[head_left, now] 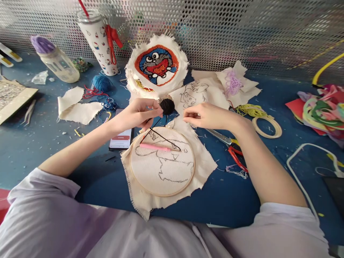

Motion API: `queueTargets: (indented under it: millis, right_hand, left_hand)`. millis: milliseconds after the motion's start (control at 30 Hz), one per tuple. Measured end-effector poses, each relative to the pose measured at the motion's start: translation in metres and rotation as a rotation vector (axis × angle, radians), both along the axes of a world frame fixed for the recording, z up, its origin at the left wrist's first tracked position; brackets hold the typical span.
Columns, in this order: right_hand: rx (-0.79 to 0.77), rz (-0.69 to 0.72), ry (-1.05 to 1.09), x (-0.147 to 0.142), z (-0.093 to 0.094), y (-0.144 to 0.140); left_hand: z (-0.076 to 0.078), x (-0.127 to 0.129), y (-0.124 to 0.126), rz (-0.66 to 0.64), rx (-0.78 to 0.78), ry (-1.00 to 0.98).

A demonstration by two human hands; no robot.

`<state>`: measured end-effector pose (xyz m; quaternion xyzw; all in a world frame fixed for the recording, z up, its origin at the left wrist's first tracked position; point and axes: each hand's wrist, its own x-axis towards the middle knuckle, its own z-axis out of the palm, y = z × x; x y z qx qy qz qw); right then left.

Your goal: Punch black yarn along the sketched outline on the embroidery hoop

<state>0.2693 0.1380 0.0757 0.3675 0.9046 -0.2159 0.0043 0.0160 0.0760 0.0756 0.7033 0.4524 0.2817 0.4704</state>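
Black yarn (158,133) is pinched between the thumb and fingers of my left hand (146,113), above the far rim of the embroidery hoop (194,163). From there it runs down to both ends of a pink punch needle (154,147), which lies on the hooped cream cloth (145,172) with its pencil drawing. A ball of black yarn (167,106) sits just beyond my left fingertips. To its right, my right hand (202,115) hovers with fingers curled together; whether anything is in them is hidden.
A phone (120,138) lies left of the hoop, scissors (228,141) to the right. Behind stand a finished punch-needle piece (157,66), a tumbler (100,46) and a bottle (60,64). Blue yarn (102,83), a wooden ring (267,127) and a white cable (292,170) lie around.
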Motion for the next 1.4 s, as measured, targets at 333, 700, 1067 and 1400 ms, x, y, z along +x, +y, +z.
queueTargets:
  millis: [333, 700, 1067, 1400]
  right_hand:
    - [-0.005, -0.007, 0.146, 0.003, 0.012, -0.001]
    - [-0.283, 0.163, 0.278, -0.017, 0.022, -0.025]
    - [-0.023, -0.209, 0.525, 0.006, 0.026, -0.006]
    - [0.507, -0.133, 0.508, -0.050, -0.007, -0.049]
  left_hand:
    - [-0.017, 0.010, -0.011, 0.007, 0.623, 0.460]
    - [-0.015, 0.010, -0.009, -0.141, 0.649, 0.192]
    - [-0.003, -0.019, 0.011, 0.030, 0.557, 0.387]
    - [-0.012, 0.003, -0.008, 0.199, 0.772, 0.374]
